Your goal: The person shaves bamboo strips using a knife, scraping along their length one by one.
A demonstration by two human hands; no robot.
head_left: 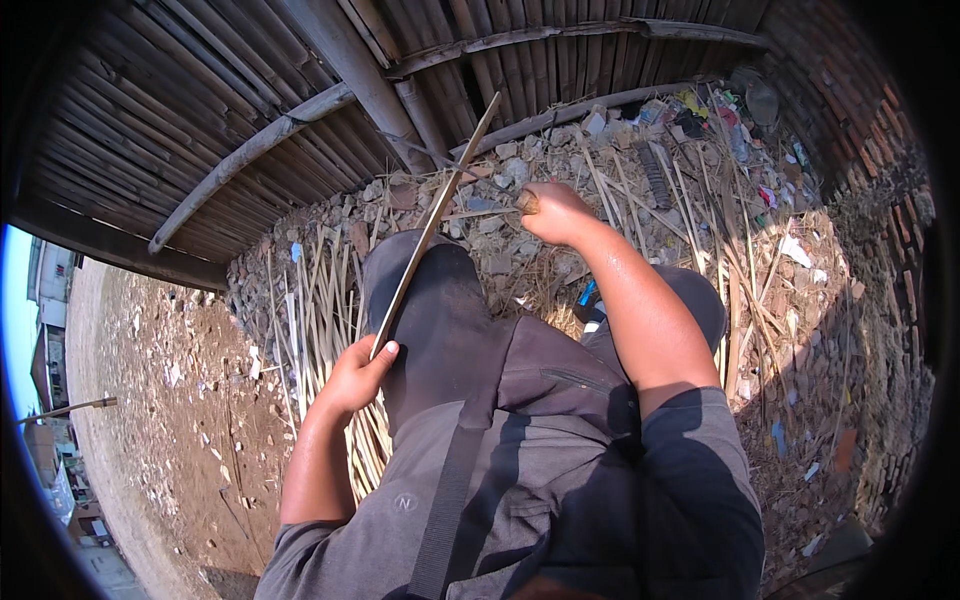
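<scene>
A long, narrow bamboo strip point(440, 204) slants up and away across my left thigh. My left hand point(358, 378) is closed around its near end, thumb lying along it. Out past my knees, my right hand point(560, 214) is wrapped around the wooden handle of a knife point(480, 213). What looks like its blade points left toward the strip, partly lost against the grey stones; I cannot tell whether it touches the strip.
Many split bamboo strips point(312, 330) lie on the ground by my left leg, and more strips point(690, 215) are scattered at the right. Broken stones point(400, 195) and litter line the foot of a bamboo wall point(150, 120). A brick wall point(850, 110) stands at the right.
</scene>
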